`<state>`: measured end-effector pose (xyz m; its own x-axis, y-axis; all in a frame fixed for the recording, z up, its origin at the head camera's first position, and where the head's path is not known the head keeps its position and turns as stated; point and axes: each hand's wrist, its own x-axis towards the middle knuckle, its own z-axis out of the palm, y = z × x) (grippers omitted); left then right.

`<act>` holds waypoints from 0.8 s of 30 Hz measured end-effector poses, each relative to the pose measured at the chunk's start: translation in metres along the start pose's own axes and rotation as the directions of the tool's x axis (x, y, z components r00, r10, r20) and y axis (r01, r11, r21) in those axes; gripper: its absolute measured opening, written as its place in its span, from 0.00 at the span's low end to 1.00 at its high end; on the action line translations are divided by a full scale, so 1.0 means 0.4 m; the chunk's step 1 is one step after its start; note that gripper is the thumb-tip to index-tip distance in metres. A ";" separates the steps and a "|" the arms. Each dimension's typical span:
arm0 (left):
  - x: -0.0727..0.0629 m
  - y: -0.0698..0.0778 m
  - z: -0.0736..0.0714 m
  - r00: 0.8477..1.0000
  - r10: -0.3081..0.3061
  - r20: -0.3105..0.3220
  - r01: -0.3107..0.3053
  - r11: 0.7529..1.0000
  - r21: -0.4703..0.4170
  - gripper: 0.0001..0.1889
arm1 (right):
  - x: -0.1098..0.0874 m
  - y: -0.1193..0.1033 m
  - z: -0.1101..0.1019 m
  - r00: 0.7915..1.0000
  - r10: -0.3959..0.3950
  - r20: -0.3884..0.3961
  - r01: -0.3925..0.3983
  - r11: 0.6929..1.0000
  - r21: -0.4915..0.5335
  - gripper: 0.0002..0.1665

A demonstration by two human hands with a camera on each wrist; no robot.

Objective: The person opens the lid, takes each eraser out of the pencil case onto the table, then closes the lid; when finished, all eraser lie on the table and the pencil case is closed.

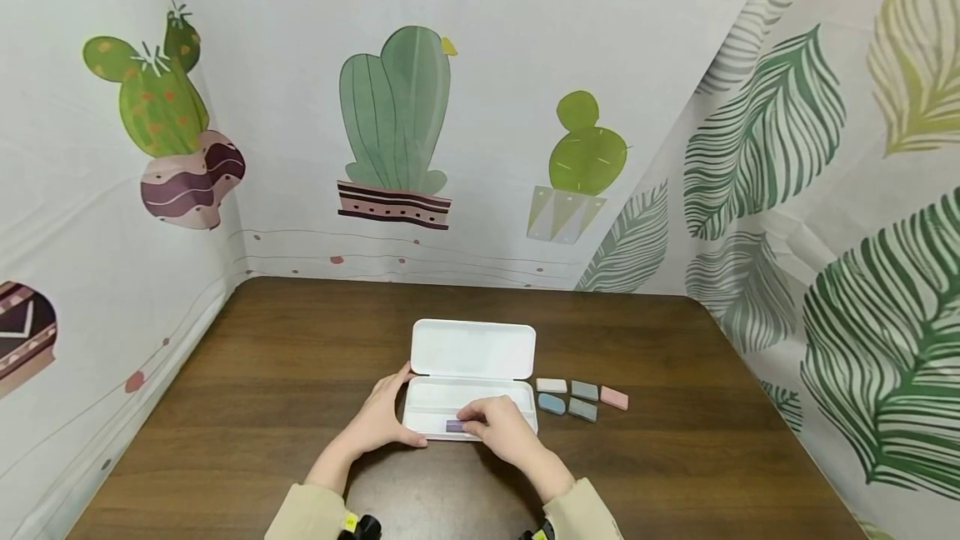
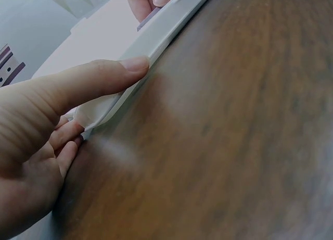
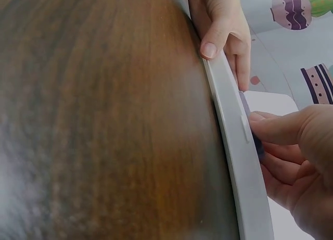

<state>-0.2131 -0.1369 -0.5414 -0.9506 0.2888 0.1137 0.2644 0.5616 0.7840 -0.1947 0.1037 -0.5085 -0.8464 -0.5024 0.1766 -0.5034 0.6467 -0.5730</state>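
Observation:
A white pencil case (image 1: 472, 349) lies on the table with its lid folded back. At its left end my left hand (image 1: 378, 417) grips it, thumb on the front edge and fingers round the far side. In the left wrist view the thumb (image 2: 101, 78) lies along the case's rim. My right hand (image 1: 501, 430) reaches into the tray and pinches a small purple block (image 1: 453, 426), perhaps an eraser, near the front wall. From the right wrist, the block (image 3: 258, 146) shows as a dark strip between thumb and fingers, just inside the wall (image 3: 237, 146).
Several small eraser-like blocks sit to the right of the case: a white one (image 1: 551, 386), a blue one (image 1: 551, 404), grey ones (image 1: 582, 410) and a pink one (image 1: 614, 397). The brown wooden table (image 1: 690, 457) meets patterned cloth walls (image 1: 495, 107) behind.

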 end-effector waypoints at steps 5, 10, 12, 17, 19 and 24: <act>0.000 0.001 -0.001 1.000 -0.003 0.004 0.003 1.000 -0.002 0.69 | -0.001 -0.003 0.000 1.000 -0.001 -0.029 0.001 1.000 0.001 0.06; 0.000 0.004 -0.003 1.000 -0.007 0.007 0.007 1.000 -0.017 0.69 | -0.001 -0.006 -0.011 0.999 0.005 -0.049 -0.005 1.000 0.018 0.06; 0.000 0.005 -0.004 1.000 -0.007 0.008 0.007 1.000 -0.019 0.69 | -0.002 -0.006 -0.017 0.999 0.002 -0.054 0.000 1.000 0.023 0.06; -0.001 0.007 -0.005 1.000 -0.007 0.007 0.007 1.000 -0.018 0.69 | -0.006 0.000 -0.035 0.997 -0.008 -0.082 0.013 0.998 0.060 0.07; 0.000 0.007 -0.005 1.000 -0.007 0.005 0.007 1.000 -0.015 0.69 | -0.011 0.009 -0.042 0.996 0.001 -0.084 0.006 0.997 0.082 0.08; 0.000 0.007 -0.004 1.000 -0.007 0.008 0.007 1.000 -0.015 0.69 | -0.027 0.042 -0.062 0.994 0.022 -0.108 -0.011 0.995 0.103 0.09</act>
<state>-0.2127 -0.1365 -0.5381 -0.9512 0.2908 0.1036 0.2551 0.5516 0.7941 -0.1983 0.1342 -0.5004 -0.8713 -0.4227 0.2492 -0.4733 0.5897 -0.6543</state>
